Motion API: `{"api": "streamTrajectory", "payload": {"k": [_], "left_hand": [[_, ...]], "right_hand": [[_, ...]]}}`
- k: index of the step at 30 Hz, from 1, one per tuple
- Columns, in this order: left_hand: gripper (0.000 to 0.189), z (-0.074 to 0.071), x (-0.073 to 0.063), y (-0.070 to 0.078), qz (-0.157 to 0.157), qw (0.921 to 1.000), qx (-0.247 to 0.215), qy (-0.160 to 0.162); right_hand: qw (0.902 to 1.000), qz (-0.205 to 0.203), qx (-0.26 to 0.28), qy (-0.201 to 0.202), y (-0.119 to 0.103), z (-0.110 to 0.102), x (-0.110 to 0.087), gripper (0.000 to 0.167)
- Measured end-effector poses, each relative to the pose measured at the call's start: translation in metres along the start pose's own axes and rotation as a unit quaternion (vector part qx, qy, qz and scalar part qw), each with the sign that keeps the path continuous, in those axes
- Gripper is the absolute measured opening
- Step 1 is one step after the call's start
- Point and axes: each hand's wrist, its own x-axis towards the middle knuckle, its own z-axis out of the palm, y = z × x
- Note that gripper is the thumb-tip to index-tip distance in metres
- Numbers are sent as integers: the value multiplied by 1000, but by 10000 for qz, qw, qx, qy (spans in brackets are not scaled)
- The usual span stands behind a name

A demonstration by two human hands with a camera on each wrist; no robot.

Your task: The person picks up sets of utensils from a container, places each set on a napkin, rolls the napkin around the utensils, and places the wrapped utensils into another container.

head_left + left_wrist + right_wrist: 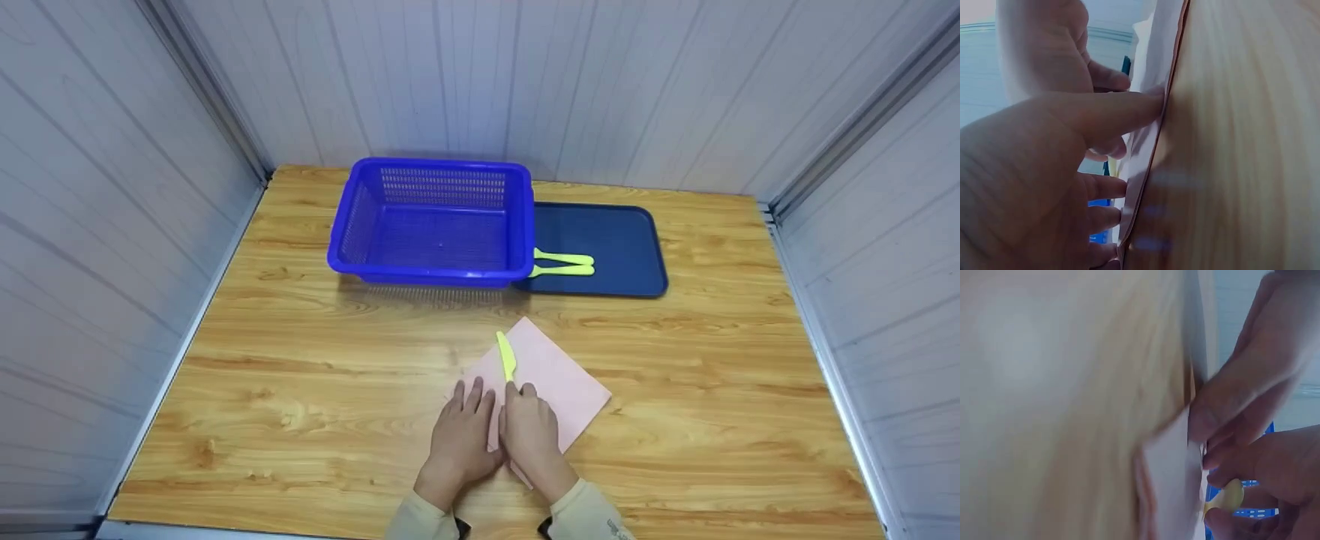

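A pink paper napkin [559,382] lies diagonally on the wooden table, one corner toward the far side. My right hand [531,431] grips a yellow-green plastic knife [507,357] over it, blade pointing away from me. The butt of the knife handle [1234,495] pokes out of that fist in the right wrist view. On the napkin's left side rests my left hand [463,435], fingers spread and fairly straight. Its thumb [1134,109] presses the near edge of the napkin in the left wrist view. The two hands are side by side.
A blue plastic basket [431,274] stands at the back, overlapping a dark blue tray [622,240]. Two yellow-green utensils [566,264] lie on the tray, their left ends hidden by the basket. Pale panel walls [465,82] enclose the table [300,420] at the back and sides.
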Motion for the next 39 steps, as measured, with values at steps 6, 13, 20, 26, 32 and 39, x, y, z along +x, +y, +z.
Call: {"api": "streamTrajectory", "payload": {"k": [6,13,20,26,32,39], "left_hand": [[78,-2,4,-1,-42,10000,-76,29],[79,0,6,-3,-1,9998,-155,109],[83,1,6,-3,-42,9998,-203,53],[81,1,6,-4,-46,9995,-290,105],[80,2,7,-5,4,9995,-271,190],[83,2,7,-6,30,9990,-317,303]], "right_hand": [[9987,379,118,-329,-2,2,4,37],[9971,589,171,-449,-3,7,17,47],[9978,487,281,-348,-4,7,18,45],[9987,361,257,-235,-6,8,17,44],[9990,369,156,-186,-6,10,18,38],[9989,376,173,-212,-4,13,21,38]]}}
